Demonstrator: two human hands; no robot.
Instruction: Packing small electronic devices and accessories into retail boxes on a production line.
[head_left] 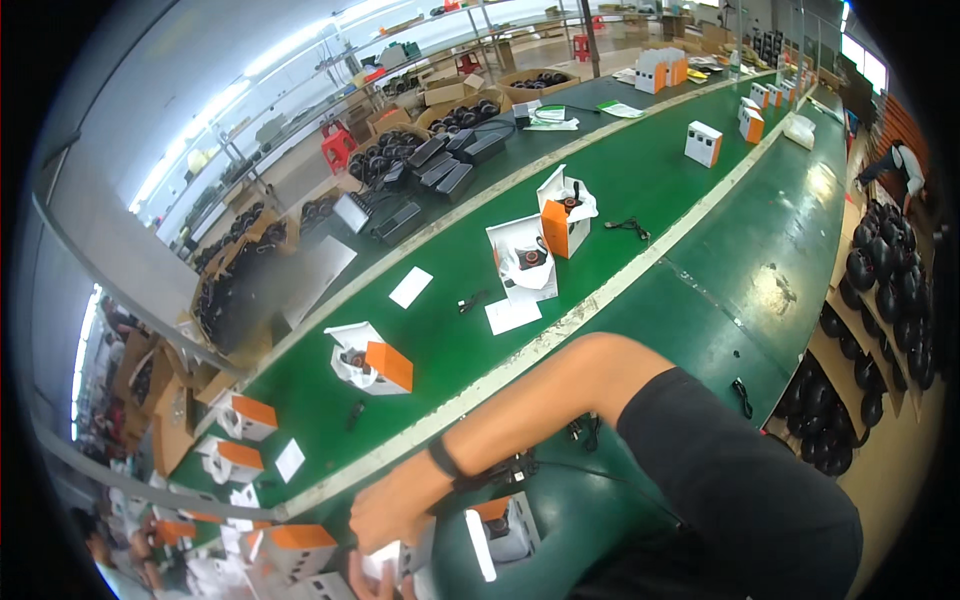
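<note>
My right hand reaches across to the lower left, its fingers curled over a small white box. Below it, fingers of my left hand press against the same box; the rest of that hand is cut off by the lower edge. Close by on the right stands an opened white-and-orange box with a dark device in it. Black cables lie on the table behind my right wrist. A closed white-and-orange box is to the left of my hands.
A green conveyor belt runs beyond my arm, carrying several open boxes, a white paper and coiled cables. Cartons of black parts stand across it. Black rounded parts fill racks at right. Another person bends there.
</note>
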